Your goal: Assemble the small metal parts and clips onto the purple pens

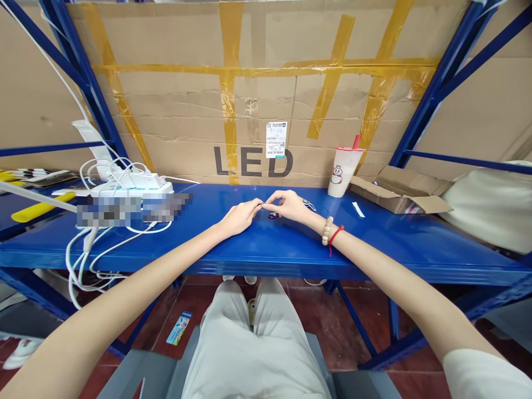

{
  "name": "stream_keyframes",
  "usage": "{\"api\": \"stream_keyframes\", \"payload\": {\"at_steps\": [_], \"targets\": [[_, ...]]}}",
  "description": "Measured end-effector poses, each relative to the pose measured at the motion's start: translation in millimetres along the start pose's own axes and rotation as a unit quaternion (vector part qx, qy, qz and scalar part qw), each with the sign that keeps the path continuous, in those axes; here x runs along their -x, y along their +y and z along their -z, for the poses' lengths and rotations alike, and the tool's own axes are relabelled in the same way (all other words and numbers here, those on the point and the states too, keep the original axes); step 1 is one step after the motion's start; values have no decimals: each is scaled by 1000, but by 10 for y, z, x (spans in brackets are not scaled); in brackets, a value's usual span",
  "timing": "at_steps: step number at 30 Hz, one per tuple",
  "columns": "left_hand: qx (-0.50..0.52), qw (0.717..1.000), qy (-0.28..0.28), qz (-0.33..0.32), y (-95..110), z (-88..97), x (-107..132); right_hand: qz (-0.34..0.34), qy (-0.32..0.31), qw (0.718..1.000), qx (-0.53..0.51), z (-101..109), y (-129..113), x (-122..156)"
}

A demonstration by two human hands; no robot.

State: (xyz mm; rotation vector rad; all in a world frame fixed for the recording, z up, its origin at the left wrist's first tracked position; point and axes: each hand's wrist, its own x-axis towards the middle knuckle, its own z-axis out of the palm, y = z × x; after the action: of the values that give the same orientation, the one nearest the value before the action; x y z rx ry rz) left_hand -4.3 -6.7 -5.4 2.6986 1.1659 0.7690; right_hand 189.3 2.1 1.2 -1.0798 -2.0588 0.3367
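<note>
My left hand point(241, 218) rests over the blue tabletop, its thumb and fingertips closed in a pinch. My right hand point(290, 205) meets it fingertip to fingertip, also pinching. Whatever the two hold between them is tiny and mostly hidden by the fingers. Just below the right fingers is a small dark purple, shiny round piece point(273, 215); whether it hangs from the fingers or lies on the table I cannot tell. Behind the right hand, some silvery metal clasps or rings point(308, 205) lie on the table, partly covered by the wrist.
On the blue table point(266, 252), a lidded drink cup point(344, 173) with a red straw stands back right, near a white paper strip point(358, 209) and an open cardboard box point(401, 189). Leftward lie a power strip point(133, 187), white cables point(89, 244) and a yellow-handled tool point(41, 208).
</note>
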Motion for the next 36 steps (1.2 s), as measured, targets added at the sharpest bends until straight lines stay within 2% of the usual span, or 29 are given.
{"api": "stream_keyframes", "payload": {"at_steps": [5,16,21,25,36], "targets": [[8,1000,13,16,-11,4,8,67,66,995,45,37,-20,-2],[53,997,-47,-22,-55,-22,-6,153,51,982,103,58,3,36],[42,997,-67,-19,-55,-30,15,180,18,977,115,70,-10,75],[40,996,-74,-22,-39,-22,33,174,-1,978,112,61,-14,84],[46,997,-42,-35,-16,8,48,106,-11,993,51,30,29,63]]}}
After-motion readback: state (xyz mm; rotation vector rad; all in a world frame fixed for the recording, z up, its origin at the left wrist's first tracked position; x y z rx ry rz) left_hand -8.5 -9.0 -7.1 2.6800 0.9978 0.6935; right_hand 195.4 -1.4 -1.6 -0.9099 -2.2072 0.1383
